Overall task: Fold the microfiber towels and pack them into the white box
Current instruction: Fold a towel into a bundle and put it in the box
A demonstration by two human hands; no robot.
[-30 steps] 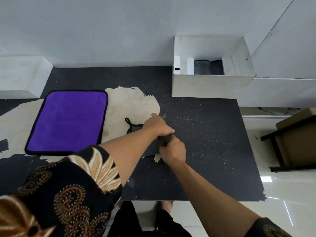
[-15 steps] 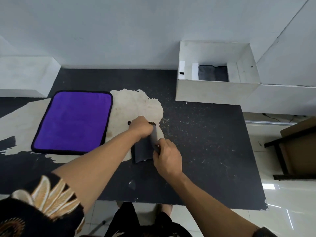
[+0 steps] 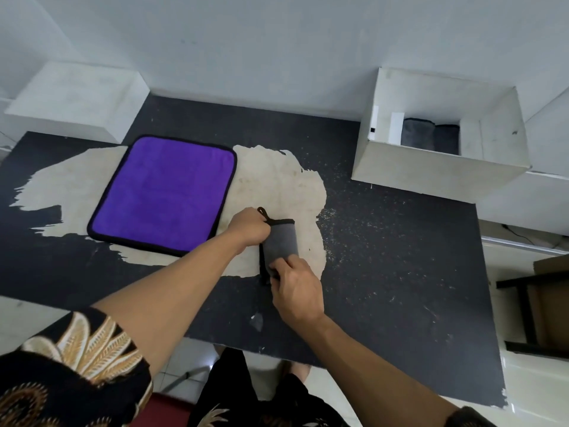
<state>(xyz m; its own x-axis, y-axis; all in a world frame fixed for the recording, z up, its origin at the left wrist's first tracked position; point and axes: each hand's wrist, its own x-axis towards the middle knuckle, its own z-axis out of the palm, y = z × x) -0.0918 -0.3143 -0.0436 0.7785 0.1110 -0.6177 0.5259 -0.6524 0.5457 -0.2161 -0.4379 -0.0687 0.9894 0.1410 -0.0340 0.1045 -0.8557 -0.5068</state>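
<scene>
A small grey towel (image 3: 281,241) with a black border and hanging loop lies folded narrow on the worn middle of the black table (image 3: 400,272). My left hand (image 3: 249,226) grips its upper left edge. My right hand (image 3: 295,288) pinches its near end with curled fingers. A purple towel (image 3: 163,192) with black trim lies flat to the left. The white box (image 3: 431,167) stands at the back right with two folded grey towels (image 3: 431,135) inside.
A white block (image 3: 77,100) sits at the table's back left against the wall. A dark stand with a cardboard box (image 3: 542,306) is on the floor to the right. The table's near edge runs just in front of my legs.
The grey towel has been folded narrower and now shows its grey face. My left hand has shifted to its left edge and my right hand to its near end.
</scene>
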